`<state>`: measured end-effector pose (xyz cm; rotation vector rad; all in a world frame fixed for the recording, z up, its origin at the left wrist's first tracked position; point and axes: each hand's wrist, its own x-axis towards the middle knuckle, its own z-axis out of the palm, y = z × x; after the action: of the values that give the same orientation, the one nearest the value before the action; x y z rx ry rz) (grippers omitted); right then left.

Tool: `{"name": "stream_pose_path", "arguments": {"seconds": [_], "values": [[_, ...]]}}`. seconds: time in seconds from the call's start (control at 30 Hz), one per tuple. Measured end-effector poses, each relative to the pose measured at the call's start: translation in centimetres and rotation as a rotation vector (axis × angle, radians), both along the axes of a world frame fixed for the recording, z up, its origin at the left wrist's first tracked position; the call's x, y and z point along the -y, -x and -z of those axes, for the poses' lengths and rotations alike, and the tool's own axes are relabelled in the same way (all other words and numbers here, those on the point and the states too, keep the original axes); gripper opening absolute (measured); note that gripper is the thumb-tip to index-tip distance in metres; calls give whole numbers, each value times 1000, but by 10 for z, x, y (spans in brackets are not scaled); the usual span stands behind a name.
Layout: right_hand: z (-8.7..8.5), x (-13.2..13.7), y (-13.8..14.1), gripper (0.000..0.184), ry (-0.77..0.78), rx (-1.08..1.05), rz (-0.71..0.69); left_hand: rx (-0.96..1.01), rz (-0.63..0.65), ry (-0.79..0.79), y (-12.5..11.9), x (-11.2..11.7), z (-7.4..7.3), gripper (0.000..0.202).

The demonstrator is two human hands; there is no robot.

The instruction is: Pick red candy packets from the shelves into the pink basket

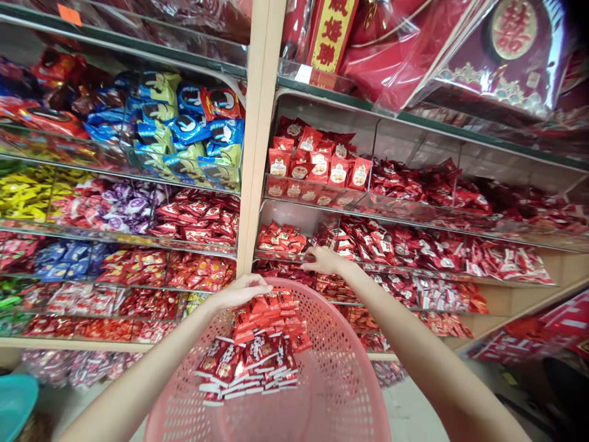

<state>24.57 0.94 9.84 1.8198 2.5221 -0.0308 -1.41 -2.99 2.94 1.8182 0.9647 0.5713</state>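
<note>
Watching my left hand (243,292) at the pink basket (343,362), I can't tell its grip; right hand (326,261), grip parted, near red packets (282,238).

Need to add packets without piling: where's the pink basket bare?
The pink basket is bare on its near side, below the dark red packets, and along its right wall; brighter red packets crowd it near the left hand.

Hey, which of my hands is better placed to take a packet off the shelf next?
Probably your right: your right hand is already at the shelf, fingers beside the orange-red packets. Your left hand is lower, at the far rim of the basket.
</note>
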Motion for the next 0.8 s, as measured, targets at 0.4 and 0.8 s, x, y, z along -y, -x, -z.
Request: {"name": "stream_pose_path", "arguments": {"seconds": [0.4, 0.8], "values": [[0, 8, -1, 25, -154, 58, -43, -8, -2, -42, 7, -4, 7, 38], [-6, 54, 9, 27, -4, -1083, -58, -40, -27, -88, 5, -7, 12, 39]]}}
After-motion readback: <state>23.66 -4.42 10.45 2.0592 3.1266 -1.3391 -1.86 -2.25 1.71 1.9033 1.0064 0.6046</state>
